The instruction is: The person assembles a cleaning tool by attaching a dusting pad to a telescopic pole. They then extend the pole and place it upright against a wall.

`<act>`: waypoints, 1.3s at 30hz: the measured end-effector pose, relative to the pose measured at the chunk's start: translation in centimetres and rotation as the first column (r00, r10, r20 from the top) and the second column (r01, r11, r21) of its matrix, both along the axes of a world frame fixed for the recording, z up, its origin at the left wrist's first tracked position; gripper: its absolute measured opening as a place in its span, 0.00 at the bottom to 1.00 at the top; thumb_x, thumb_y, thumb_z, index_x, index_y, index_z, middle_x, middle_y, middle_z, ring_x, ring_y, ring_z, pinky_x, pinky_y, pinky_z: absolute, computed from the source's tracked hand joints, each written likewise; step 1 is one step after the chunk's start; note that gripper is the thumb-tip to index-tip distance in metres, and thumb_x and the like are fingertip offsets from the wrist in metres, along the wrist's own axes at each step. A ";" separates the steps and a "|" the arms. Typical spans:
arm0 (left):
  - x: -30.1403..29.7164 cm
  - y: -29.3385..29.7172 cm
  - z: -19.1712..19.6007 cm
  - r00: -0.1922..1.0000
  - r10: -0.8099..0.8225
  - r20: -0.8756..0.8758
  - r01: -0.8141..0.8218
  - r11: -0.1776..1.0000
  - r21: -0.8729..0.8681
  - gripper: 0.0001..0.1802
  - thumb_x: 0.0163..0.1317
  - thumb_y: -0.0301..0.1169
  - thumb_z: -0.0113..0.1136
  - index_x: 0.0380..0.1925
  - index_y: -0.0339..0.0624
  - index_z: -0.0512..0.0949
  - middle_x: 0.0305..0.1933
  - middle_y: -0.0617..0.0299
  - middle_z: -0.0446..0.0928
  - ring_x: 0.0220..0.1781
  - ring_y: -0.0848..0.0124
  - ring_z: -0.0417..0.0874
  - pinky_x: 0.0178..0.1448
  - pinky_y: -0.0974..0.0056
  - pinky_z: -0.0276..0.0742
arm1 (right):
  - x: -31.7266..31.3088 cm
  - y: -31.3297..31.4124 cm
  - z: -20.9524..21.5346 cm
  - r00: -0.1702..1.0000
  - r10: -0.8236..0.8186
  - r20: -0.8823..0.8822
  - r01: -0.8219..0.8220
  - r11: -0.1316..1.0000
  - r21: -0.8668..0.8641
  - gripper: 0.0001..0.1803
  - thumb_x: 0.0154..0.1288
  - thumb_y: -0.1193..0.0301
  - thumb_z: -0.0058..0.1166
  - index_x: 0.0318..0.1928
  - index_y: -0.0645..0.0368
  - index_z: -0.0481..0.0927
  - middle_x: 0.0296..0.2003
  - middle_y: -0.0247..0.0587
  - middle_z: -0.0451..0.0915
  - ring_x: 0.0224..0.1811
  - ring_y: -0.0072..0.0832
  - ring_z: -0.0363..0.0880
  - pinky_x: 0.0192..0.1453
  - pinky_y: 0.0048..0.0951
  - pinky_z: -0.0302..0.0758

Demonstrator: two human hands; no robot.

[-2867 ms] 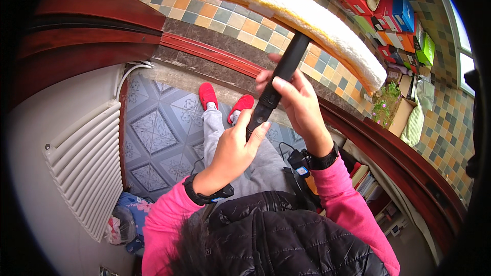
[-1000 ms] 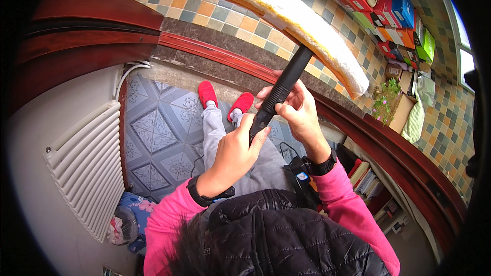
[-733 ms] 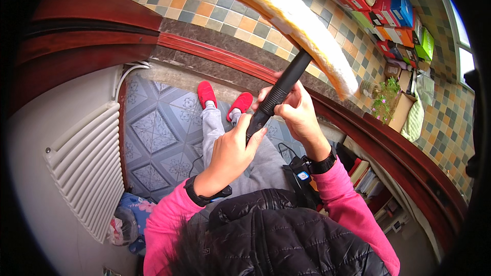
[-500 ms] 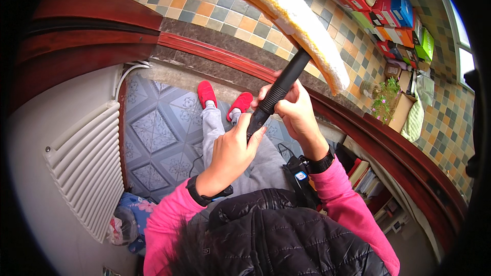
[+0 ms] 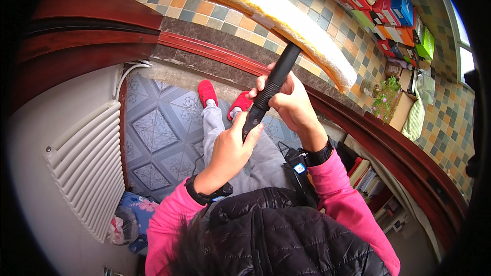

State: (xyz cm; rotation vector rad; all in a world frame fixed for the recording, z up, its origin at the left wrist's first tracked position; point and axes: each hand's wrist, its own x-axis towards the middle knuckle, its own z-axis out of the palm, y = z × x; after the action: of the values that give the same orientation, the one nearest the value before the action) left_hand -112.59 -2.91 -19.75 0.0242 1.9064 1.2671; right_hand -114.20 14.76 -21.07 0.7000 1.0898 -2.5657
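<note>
A window washer with a long fluffy white head (image 5: pixel 286 15) and an orange-yellow backing is held up in front of me, the head slanting from upper left to lower right. Its black ribbed handle (image 5: pixel 284 65) runs down toward me. The handle's lower end is closed in my left hand (image 5: pixel 228 151), thumb along its side. Higher up, at the ribbed part, my right hand (image 5: pixel 296 106) holds it, fingers curled behind and thumb in front. Part of the right fingers is hidden behind the handle.
A dark red wooden door frame and sill (image 5: pixel 225 61) cross ahead of me. Beyond lie a multicoloured tiled floor, stacked shoe boxes (image 5: pixel 401 7) and a potted plant (image 5: pixel 387 97). A white radiator (image 5: pixel 89 166) stands at left, a bookshelf (image 5: pixel 371 184) at right.
The window washer has turned, its head's left end swinging left and its right end moving slightly right. The handle's lower end has shifted a little left. Both hands keep hold.
</note>
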 end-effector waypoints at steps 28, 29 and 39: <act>1.2 -0.2 0.3 0.997 0.025 0.072 -0.034 0.991 0.127 0.11 0.68 0.35 0.54 0.43 0.39 0.70 0.18 0.68 0.70 0.17 0.81 0.70 0.22 0.72 0.66 | -2.5 -2.6 1.7 0.896 -0.356 0.266 0.330 0.934 0.139 0.18 0.66 0.60 0.55 0.25 0.49 0.62 0.13 0.25 0.59 0.11 0.16 0.57 0.17 0.23 0.58; 1.1 -0.4 0.3 0.991 0.037 0.127 -0.054 0.990 0.131 0.11 0.68 0.34 0.54 0.43 0.39 0.70 0.18 0.68 0.70 0.17 0.81 0.69 0.22 0.72 0.66 | -2.7 -2.5 1.6 0.910 -0.323 0.261 0.295 0.945 0.139 0.18 0.66 0.61 0.55 0.26 0.49 0.61 0.14 0.26 0.59 0.13 0.17 0.59 0.18 0.23 0.60; 0.3 -1.8 -1.0 0.790 -0.020 0.613 -0.300 0.859 0.414 0.17 0.71 0.38 0.48 0.51 0.39 0.64 0.24 0.64 0.71 0.22 0.76 0.76 0.29 0.69 0.75 | -2.6 -2.1 -0.1 0.955 -0.283 0.086 0.265 0.948 0.179 0.14 0.71 0.62 0.48 0.32 0.56 0.65 0.19 0.31 0.64 0.17 0.19 0.64 0.22 0.26 0.68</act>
State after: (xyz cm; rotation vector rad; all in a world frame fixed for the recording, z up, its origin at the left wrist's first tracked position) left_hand -112.29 -4.74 -20.72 -0.2423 1.0156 1.6088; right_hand -116.78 12.71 -21.18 1.0928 1.2579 -2.6416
